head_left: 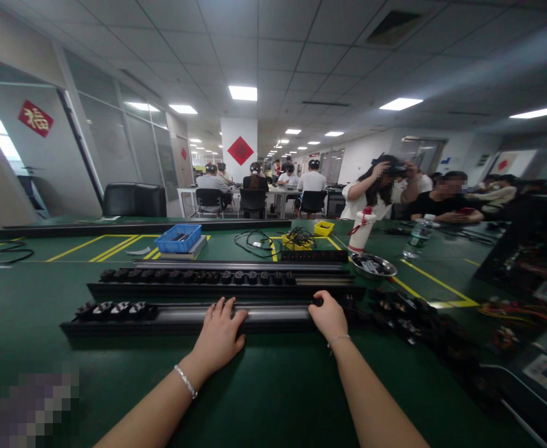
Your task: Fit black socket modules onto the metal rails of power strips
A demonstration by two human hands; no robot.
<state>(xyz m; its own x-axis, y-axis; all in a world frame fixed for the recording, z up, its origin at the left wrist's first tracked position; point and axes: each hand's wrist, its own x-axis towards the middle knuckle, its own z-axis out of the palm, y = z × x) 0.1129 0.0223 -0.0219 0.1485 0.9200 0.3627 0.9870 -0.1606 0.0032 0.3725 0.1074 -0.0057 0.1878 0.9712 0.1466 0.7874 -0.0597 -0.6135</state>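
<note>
A long black metal rail [273, 325] with a grey inner channel lies across the bench in front of me. Several black socket modules [121, 308] sit in its left end, some with pale faces. Spread over the middle of the channel, my left hand [221, 336] rests its fingertips on the rail and holds nothing. My right hand [330, 317] pinches a small black part [318, 301] at the right side of the rail; the fingers hide most of it. Behind, a second rail [217, 290] carries a row of similar black modules [201, 277].
Loose black modules [406, 311] pile up at the right. Farther back are a blue bin [178, 239], a yellow bin [323, 228], a metal bowl [373, 266], a white bottle [361, 230] and a water bottle [417, 238]. People sit beyond the green bench [282, 392].
</note>
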